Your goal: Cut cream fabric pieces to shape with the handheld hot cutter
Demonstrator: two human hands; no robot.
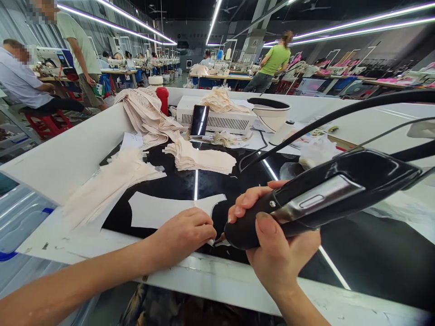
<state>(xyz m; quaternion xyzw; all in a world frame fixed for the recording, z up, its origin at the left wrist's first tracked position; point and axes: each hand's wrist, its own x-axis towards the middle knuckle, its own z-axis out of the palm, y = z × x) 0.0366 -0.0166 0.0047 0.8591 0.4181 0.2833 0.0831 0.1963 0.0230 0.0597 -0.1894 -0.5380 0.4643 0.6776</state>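
Note:
A pale, cut fabric piece (159,212) lies flat on the shiny black work surface. My left hand (183,235) rests over its right part, thumb and fingers pinched together on an edge of the fabric. My right hand (278,253) is wrapped round a black corded handheld tool (326,194) with a silver lever along its side. The tool's narrow metal tip points left and down, close to my left fingertips. Whether the tip touches the fabric is hard to make out. Beyond my hands lies a stack of cream fabric pieces (204,158).
More sheer cream pieces (112,181) lie at the left. Behind stand a phone (199,120), a white vented machine (220,120) and a cream bin (270,115). The tool's thick cable (340,111) arches across the right. White panels (68,158) border the table; co-workers are farther off.

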